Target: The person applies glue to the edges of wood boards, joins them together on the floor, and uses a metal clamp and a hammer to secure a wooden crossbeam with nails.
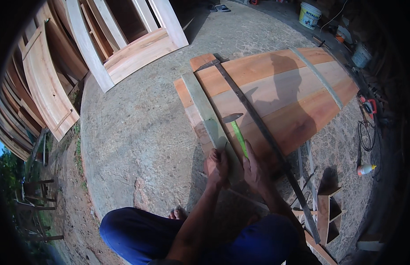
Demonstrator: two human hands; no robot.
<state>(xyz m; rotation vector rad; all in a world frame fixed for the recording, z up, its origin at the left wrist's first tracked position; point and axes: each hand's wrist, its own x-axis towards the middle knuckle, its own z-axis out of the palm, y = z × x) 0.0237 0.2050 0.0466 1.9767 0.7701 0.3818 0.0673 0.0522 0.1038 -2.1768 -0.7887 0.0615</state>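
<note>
A hammer [238, 135] with a bright green handle and a dark metal head is held in my right hand [255, 171], its head up over the wooden panel [275, 84]. Along the panel's left end lies a pale, narrow wooden batten [202, 104]. My left hand [217, 168] is closed at the batten's near part, thumb and fingers pinched together; what they hold is too small to make out. A long dark metal bar clamp [253, 115] crosses the joined boards just right of the batten.
A second light bar [317, 76] spans the panel's far right. Wooden frames [138, 51] and boards [46, 84] lean at the left. A red power tool [369, 106], a glue bottle [366, 169], a bucket [309, 15] and wood offcuts [324, 216] lie about on the right.
</note>
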